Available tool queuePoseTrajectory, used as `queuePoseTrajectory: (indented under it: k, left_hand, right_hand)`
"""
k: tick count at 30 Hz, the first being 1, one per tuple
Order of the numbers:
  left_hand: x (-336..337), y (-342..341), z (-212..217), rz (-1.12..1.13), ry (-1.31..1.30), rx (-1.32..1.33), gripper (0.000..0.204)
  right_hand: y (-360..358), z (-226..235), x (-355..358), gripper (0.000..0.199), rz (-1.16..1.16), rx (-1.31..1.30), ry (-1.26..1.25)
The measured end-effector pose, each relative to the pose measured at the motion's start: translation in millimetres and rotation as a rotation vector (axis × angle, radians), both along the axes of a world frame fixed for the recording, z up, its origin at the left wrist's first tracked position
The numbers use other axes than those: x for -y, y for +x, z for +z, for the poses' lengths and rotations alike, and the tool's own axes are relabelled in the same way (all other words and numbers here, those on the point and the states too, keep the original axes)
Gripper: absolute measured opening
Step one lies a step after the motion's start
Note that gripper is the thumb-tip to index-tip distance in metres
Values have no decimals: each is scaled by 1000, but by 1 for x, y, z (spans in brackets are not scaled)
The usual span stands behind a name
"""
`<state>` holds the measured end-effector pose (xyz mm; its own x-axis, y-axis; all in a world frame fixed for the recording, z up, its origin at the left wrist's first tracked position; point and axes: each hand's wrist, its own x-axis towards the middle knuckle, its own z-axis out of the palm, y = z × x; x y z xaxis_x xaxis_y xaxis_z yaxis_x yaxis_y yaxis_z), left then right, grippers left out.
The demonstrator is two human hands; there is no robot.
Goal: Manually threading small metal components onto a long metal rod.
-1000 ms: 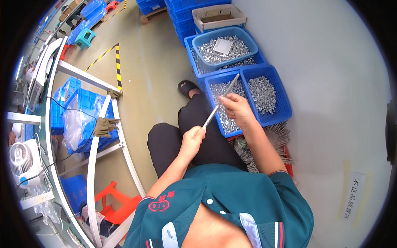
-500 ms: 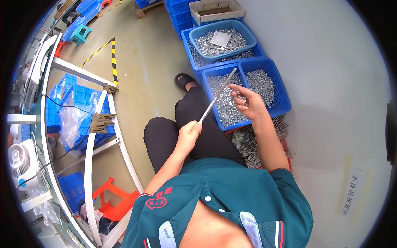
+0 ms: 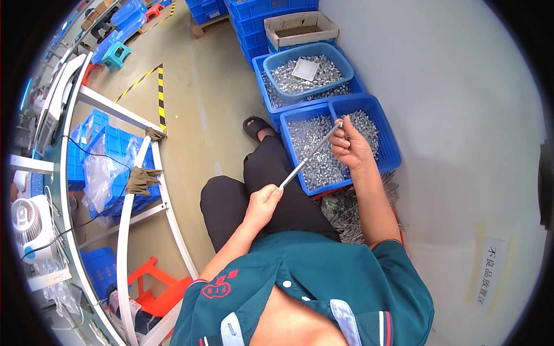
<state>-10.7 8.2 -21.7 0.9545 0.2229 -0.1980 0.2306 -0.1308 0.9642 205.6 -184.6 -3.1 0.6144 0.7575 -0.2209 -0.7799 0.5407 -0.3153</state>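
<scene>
Head view: the left hand (image 3: 263,206) clasps a slim, straight grey rod (image 3: 309,158) near one end; the right hand (image 3: 354,149) pinches its far tip above blue plastic bins (image 3: 390,135) of shiny metal pieces (image 3: 306,138).

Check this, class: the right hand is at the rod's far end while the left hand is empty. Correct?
Not empty: the head view shows the left hand gripping the rod at its near end. The right hand is at its far end.

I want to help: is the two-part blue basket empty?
Not empty: small metal parts lie in both compartments of the blue basket.
</scene>
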Motion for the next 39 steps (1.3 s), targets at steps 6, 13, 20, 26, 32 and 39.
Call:
queuePoseTrajectory:
  k: [6,13,20,26,32,39]
  left_hand:
    - [2,0,0,10,-24,-40,29]
    - [1,-1,-2,19,11,-66,30]
    - [1,9,5,39,-89,-106,32]
    - [-2,8,4,71,-252,-179,33]
    - [-3,7,2,65,-223,-165,34]
    - [-4,4,2,25,-126,-115,33]
  right_hand:
    - [4,1,-2,25,-83,-25,-98]
    - [-4,12,-9,19,-188,261,-376]
    - [-43,8,-35,20,149,499,-696]
    - [-45,-26,-12,22,201,70,-467]
    - [-29,-45,1,27,-25,-216,-404]
    - [-17,-32,1,17,-58,-73,-145]
